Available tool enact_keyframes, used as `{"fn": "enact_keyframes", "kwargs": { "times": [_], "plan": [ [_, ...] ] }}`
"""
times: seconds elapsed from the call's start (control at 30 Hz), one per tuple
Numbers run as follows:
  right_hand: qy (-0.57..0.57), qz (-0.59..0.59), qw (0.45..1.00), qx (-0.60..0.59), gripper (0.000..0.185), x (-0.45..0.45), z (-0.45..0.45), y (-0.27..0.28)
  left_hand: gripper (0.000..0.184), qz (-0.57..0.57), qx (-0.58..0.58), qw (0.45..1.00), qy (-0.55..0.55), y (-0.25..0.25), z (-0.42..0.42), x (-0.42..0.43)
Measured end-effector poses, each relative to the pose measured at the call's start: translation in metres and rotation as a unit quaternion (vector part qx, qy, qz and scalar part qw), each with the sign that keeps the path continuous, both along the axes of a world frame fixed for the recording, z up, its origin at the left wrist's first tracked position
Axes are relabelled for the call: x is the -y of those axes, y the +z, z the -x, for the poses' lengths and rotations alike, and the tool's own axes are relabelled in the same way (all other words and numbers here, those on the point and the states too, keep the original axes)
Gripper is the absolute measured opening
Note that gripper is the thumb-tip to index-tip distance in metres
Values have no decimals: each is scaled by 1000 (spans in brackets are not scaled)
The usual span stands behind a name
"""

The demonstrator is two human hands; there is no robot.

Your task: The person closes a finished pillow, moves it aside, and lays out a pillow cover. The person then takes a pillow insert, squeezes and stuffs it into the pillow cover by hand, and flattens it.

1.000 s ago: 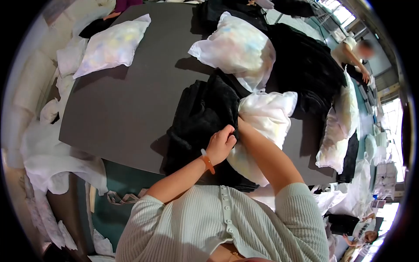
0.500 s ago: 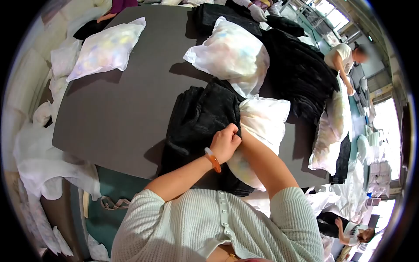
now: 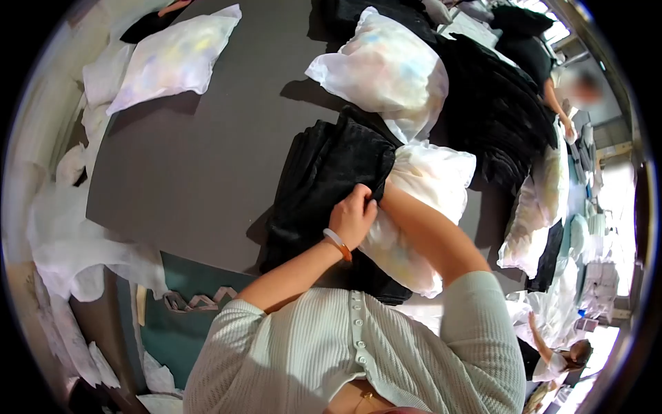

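A folded black plush cloth, perhaps a cover (image 3: 324,172), lies in front of me on the grey table (image 3: 172,179). My left hand (image 3: 354,214), with a white and orange band at its wrist, is closed on the cloth's right edge. My right forearm reaches in under that same edge, and the cloth hides my right hand, so its fingers cannot be seen. Beneath my right forearm rests a white pillow-like bag (image 3: 434,176) with pale coloured filling. Another stuffed white bag (image 3: 393,69) lies just beyond the cloth.
A third white bag (image 3: 179,58) lies far left on the table. Black cloths (image 3: 489,110) are stacked at the right, with a stuffed bag (image 3: 534,221) beside them. Co-workers stand at the upper right and lower right. White material (image 3: 89,234) hangs around the left edge.
My view has shifted slightly, moving the table items up and right. My left hand stays on the cloth edge, my right arm under it. The lower-right co-worker's arm is now raised.
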State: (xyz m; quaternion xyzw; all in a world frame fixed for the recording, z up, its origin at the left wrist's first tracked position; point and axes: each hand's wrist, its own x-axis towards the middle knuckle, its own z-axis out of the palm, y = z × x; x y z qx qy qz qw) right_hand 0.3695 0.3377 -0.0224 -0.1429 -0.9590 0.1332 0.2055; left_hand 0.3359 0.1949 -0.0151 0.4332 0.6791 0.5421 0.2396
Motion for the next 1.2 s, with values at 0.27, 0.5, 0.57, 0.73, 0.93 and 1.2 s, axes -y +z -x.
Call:
{"fn": "enact_keyframes", "kwargs": {
  "times": [0.27,0.5,0.57,0.73,0.93,1.2],
  "plan": [
    [286,60,901,320,21,27,-61,28,10,-17,-59,998,0,31,5,28],
    [331,105,836,426,20,36,-55,-14,10,-27,-4,997,-69,30,-8,27],
    [335,107,828,436,19,35,-55,-17,10,-20,-11,997,-78,27,-7,24],
    [344,102,819,448,19,33,-50,-21,12,-42,55,996,-49,35,2,27],
    [342,99,817,454,18,30,-54,-16,11,-44,69,995,-56,41,9,34],
    [322,94,824,456,18,25,-69,-17,8,-27,-101,992,-72,29,-5,26]
  ]
}}
